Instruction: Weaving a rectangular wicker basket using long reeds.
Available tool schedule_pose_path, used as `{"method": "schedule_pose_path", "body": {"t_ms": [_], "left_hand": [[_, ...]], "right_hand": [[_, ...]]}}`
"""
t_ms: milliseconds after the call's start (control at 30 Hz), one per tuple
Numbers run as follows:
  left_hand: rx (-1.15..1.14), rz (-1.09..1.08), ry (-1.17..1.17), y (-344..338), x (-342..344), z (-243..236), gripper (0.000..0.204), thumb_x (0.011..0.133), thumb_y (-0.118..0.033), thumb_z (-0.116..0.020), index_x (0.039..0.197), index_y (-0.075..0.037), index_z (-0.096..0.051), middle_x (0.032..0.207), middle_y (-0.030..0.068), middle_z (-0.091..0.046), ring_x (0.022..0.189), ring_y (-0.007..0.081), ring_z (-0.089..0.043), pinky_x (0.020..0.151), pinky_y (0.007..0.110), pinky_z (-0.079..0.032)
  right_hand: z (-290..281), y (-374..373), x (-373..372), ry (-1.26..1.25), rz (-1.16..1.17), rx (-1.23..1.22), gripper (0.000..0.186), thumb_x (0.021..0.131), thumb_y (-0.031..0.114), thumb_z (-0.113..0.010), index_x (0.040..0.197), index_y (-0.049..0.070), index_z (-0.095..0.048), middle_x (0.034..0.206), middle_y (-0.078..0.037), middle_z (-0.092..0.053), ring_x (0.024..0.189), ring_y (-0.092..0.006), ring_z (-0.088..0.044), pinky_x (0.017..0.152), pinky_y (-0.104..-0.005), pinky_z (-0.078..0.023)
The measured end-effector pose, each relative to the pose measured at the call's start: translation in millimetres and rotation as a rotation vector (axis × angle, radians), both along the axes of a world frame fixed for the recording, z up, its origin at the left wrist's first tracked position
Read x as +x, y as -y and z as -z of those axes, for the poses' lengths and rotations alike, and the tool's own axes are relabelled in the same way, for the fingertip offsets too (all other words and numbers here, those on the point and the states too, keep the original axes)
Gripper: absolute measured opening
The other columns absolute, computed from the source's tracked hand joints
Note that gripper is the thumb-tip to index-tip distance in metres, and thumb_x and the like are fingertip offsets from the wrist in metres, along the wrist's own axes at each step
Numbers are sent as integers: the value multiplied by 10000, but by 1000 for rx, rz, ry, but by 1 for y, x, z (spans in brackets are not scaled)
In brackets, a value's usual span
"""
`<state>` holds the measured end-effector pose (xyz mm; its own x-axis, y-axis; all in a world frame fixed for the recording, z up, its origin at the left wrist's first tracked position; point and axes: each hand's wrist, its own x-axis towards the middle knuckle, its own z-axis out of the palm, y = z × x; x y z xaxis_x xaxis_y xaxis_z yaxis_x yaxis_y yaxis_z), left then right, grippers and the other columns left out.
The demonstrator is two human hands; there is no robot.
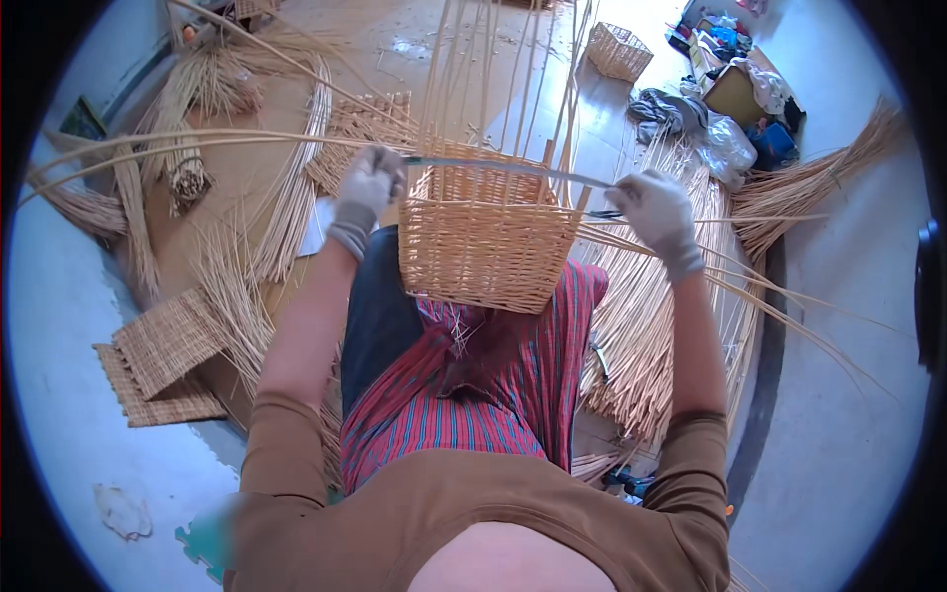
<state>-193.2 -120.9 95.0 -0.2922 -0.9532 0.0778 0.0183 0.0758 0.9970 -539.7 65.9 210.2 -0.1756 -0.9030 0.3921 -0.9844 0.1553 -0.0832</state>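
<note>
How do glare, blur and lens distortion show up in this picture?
All in the head view: fisheye distortion bows the dark grey floor stripe inside a black rim; glare whitens patches of the glossy tan floor; smeared blur covers part of the jigsaw-edged green mat; the woven tan wicker basket reads clearly.

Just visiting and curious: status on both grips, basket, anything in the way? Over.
Left grip and right grip: gloved, holding strip between them. Basket: on lap. Possibly in the way: tall stakes, far side.
</note>
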Motion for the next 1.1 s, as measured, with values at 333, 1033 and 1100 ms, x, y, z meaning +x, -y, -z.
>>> {"method": "schedule_pose_path", "body": {"t_ms": [333,1033,1100], "left_hand": [[-189,-56,-2,75,11,73,129,983,-120,-760,1084,-47,-793,947,-31,-737,849,58,-626,771,223,-510],[-969,252,826,-100,-177,4,826,910,-385,-750,1619,-187,-374,1206,145,-690,1143,317,-660,1046,487,-448],[-846,315,913,-86,-187,-1,963,870,-417,-790,1666,-208,-290,1169,153,-699,1105,324,-680,991,483,-483]], "right_hand": [[34,19,-73,14,-87,152,394,958,474,-638,989,114,-794,1004,-170,-742,974,-364,-706,887,-475,-546],[134,-146,110,626,-296,479,207,979,253,-643,973,46,-637,909,-206,-675,884,-416,-672,790,-502,-544],[142,-175,136,532,-261,845,267,938,253,-702,1140,78,-697,993,-189,-706,960,-377,-691,839,-466,-557]]}}
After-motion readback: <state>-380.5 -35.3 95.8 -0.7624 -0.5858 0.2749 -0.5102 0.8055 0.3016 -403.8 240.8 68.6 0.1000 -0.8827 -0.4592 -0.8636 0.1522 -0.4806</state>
